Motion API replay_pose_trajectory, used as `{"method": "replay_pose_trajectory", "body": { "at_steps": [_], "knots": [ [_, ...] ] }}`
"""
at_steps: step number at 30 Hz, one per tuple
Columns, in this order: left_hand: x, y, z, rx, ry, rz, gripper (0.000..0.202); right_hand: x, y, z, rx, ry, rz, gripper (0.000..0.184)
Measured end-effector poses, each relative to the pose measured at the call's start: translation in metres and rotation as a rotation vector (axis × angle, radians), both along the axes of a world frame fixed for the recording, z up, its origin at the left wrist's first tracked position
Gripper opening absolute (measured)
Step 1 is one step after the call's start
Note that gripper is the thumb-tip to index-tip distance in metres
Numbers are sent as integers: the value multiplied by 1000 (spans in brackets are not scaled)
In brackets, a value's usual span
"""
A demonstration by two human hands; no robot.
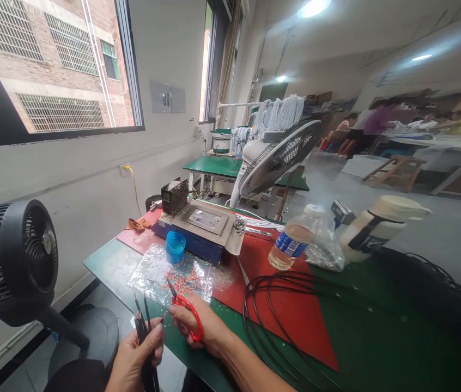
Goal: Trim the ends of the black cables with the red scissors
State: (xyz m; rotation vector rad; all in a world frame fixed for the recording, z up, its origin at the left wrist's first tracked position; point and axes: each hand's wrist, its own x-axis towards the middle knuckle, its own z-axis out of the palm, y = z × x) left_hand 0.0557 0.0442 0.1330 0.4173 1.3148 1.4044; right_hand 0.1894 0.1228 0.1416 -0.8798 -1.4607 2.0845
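Left hand (pixel 138 354): fingers closed around a bundle of black cables (pixel 140 325), held roughly upright at the near edge of the green worktop (pixel 361 354). Cable ends stand up above the fingers; reddish inner wire shows at some of them. Right hand (pixel 193 322): fingers wrapped around the red-handled scissors (pixel 180 300), tips directed up and leftward, just beside the cable ends but apart from them. Whether the blades are parted: cannot tell.

Beyond the hands, a clear plastic sheet (pixel 145 279) lies flat, strewn with small red scraps (pixel 183 283). A blue cup (pixel 175 249) stands at its far side, just in front of a blue-sided device (pixel 201 249) with a metal top plate. A small black fan (pixel 175 197) sits at the device's far left.

To the right, loops of black cable (pixel 269 298) lie across a red mat (pixel 296 329); a labelled bottle (pixel 290 245), partly filled, stands behind them.
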Motion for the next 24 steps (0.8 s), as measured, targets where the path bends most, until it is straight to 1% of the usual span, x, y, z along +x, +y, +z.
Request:
{"method": "replay_pose_trajectory", "body": {
  "at_steps": [3, 6, 9, 13, 16, 18, 21, 24],
  "knots": [
    [2, -2, -5, -10, 19, -36, 37, 0, -2, 2, -36, 72, 24, 44],
    [5, -3, -4, -2, 9, -29, 35, 0, -2, 3, -37, 72, 38, 44],
    [6, -4, -3, -13, 15, 8, 36, 0, -2, 2, 19, 46, 30, 43],
    [6, -4, -6, -12, 36, 46, 37, -1, -3, -1, 127, 26, 39, 41],
    [5, -5, -8, -1, 41, 30, 34, -1, -5, 0, 130, 31, 54, 39],
    [5, -7, -7, 14, 46, 19, 33, -1, -7, 1, 51, 61, 84, 40],
    [6, -9, -2, 52, 28, 13, 33, -4, -10, 0, -155, 111, 142, 42],
    [6, -9, 0, 73, 5, 3, 34, -7, -11, -4, -318, 133, 143, 40]
  ]
}}
